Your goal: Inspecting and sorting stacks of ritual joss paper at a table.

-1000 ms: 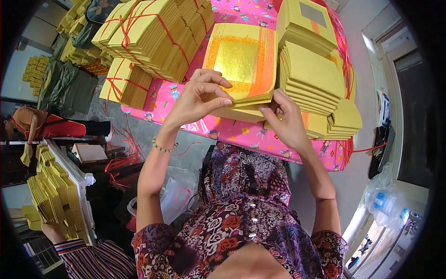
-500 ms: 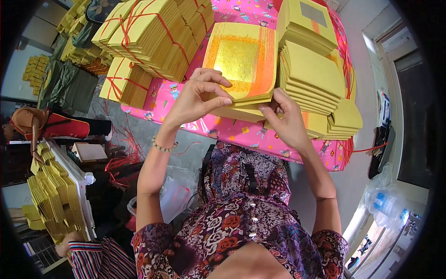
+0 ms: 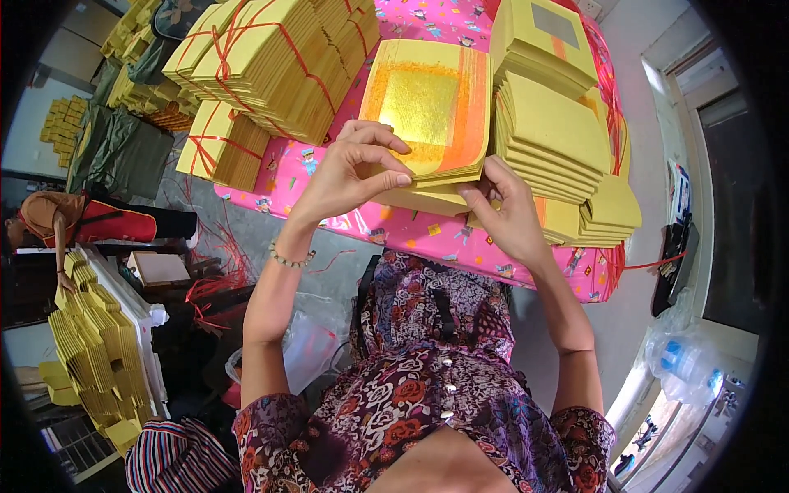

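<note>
A stack of yellow paper sheets [image 3: 470, 123], with a shiny gold foil square and orange markings on its top sheet, lies in front of me on a pink patterned tablecloth [image 3: 394, 233]. My left hand [image 3: 349, 174] is closed at the stack's near left edge, thumb below and curled fingers above. At the near right corner, my right hand [image 3: 508, 212] pinches several sheets between thumb and fingers. The near edges of those sheets look slightly lifted from the paper beneath. Some right fingertips are hidden behind the corner.
Tall bundles of yellow paper [image 3: 271, 74] tied with red string stand at the left. Folded yellow paper piles [image 3: 551, 140] sit close on the right. Farther left, a person in a red apron [image 3: 123, 223] reaches toward more yellow stacks [image 3: 94, 337]; a striped sleeve [image 3: 177, 456] shows below.
My hands and the stack stay in place. At the left, the person in the red apron has lowered an arm onto the yellow stacks, and the striped-sleeved person's hand has left view.
</note>
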A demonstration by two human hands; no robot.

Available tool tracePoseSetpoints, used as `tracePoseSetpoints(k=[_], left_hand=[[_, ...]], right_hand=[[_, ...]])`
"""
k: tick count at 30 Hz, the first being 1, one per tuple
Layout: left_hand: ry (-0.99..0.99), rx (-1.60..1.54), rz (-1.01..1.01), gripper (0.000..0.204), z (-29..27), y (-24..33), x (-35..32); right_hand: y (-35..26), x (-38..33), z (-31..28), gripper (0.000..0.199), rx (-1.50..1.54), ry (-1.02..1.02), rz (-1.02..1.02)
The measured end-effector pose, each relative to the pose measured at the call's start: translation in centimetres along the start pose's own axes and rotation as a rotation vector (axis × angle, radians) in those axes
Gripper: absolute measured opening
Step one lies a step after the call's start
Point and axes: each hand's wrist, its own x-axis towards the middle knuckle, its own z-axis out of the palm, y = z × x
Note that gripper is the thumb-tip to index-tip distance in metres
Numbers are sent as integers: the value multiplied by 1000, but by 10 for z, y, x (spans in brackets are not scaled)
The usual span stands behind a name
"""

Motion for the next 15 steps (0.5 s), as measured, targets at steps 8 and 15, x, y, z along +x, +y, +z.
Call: tracePoseSetpoints(k=[8, 15], left_hand=[[-2, 9, 3, 13, 1, 0, 1], [2, 6, 1, 13, 0, -1, 0]], right_hand=[[4, 0, 1, 24, 40, 9, 6], [1, 0, 0, 24, 2, 5, 2]])
